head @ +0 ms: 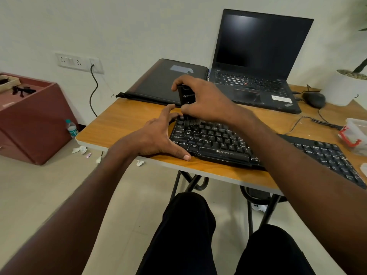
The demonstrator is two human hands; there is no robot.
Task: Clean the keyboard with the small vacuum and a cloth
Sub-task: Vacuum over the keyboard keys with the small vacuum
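A black Zebronics keyboard (222,143) lies along the front edge of the wooden table (123,124). My right hand (204,98) grips a small black vacuum (185,95) held upright, its brush tip (190,122) pressing on the top-left key rows. My left hand (158,135) braces the keyboard's left end, thumb on the front edge and fingers curled round the far corner. My right forearm hides the middle of the keyboard. No cloth is in view.
An open black laptop (256,62) and a black sleeve (164,82) sit at the back. A mouse (314,99), a plastic box (355,133) and a potted plant (349,84) stand at the right. A maroon cabinet (31,120) and a bottle (71,129) stand left.
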